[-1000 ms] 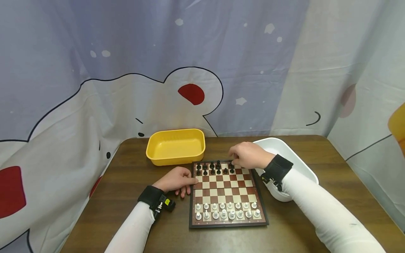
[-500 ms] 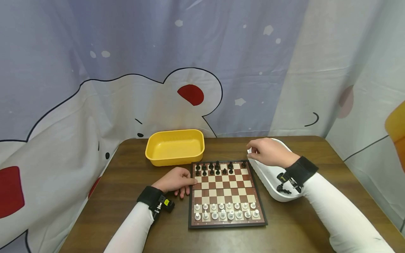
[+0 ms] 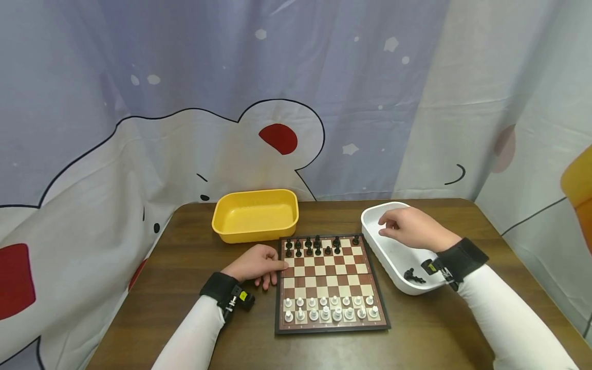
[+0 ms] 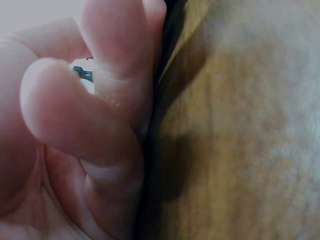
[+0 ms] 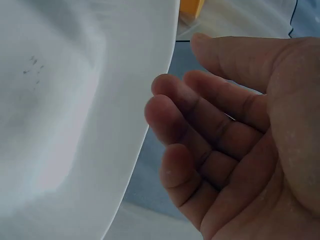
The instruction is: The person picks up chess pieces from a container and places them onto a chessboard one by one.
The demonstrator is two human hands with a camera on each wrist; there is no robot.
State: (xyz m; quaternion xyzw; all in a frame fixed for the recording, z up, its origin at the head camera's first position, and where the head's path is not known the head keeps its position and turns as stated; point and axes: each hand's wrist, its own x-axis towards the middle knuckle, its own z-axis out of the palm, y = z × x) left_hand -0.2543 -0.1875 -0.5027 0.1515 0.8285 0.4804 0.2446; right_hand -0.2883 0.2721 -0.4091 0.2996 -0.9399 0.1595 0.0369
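A magnetic-looking chessboard (image 3: 333, 288) lies on the table, with white chess pieces (image 3: 337, 314) in two rows at the near side and black chess pieces (image 3: 309, 242) at the far side. My left hand (image 3: 256, 264) rests at the board's left edge, one digit over its rim and the other fingers loosely bent beside the wood. My right hand (image 3: 416, 228) hovers over the white basin (image 3: 378, 241). Its fingers are relaxed and hold nothing, as the right wrist view shows beside the basin's rim (image 5: 150, 100). A few black chess pieces (image 3: 413, 276) lie in the basin.
A yellow basin (image 3: 255, 215) stands behind the board on the left. The brown wooden table (image 3: 185, 246) reaches back to a printed curtain (image 3: 222, 77). A yellow and orange object (image 3: 580, 190) shows at the right edge.
My right hand has let go of a black piece, now standing in the board's far right corner, and moved right from there over the white basin. The left hand has stayed in place.
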